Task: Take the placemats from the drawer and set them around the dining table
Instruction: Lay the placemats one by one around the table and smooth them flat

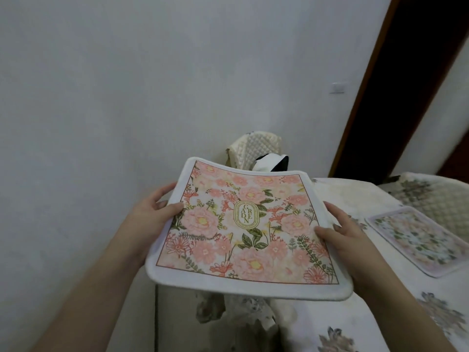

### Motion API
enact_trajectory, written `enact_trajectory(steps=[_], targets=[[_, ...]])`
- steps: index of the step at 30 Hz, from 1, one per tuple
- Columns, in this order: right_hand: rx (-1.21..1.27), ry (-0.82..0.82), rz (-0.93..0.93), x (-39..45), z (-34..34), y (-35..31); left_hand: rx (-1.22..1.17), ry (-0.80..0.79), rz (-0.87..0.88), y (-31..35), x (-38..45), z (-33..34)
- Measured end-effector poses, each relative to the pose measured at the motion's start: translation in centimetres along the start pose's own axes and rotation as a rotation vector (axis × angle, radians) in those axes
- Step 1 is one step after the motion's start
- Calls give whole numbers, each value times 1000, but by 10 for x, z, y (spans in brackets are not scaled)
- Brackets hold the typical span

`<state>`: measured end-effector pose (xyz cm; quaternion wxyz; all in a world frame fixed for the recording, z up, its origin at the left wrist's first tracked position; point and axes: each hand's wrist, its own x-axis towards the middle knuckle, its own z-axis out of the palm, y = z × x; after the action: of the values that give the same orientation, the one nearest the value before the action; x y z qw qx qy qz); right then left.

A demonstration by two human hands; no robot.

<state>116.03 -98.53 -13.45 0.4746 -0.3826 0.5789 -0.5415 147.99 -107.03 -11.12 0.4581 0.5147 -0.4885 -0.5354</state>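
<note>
**Placemat carried toward the corner of the surface**

Above the near corner of the surface [355, 321], the person is holding a pink floral placemat [243, 232] in the air, not yet laid down. The left hand [152, 217] is pinching its left edge and the right hand [340, 235] is pinching its right edge, thumbs on top. The placemat is sagging a little in the middle.

A second placemat [416, 242] is already lying on the surface, at the right. If the held one is laid too close to the corner, it may hang over the edge and slip off. It may also end up crooked beside the second placemat.

No drawer or other container is showing here, so its contents cannot be told.
</note>
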Motion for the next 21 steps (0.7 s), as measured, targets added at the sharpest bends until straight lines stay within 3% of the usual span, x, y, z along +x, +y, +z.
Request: enact_trajectory(steps=[9, 21], targets=[[113, 227, 4, 22, -22, -6, 0, -261, -28, 15, 105, 45], [159, 471, -35, 26, -130, -3, 40, -487, 48, 11, 154, 203]])
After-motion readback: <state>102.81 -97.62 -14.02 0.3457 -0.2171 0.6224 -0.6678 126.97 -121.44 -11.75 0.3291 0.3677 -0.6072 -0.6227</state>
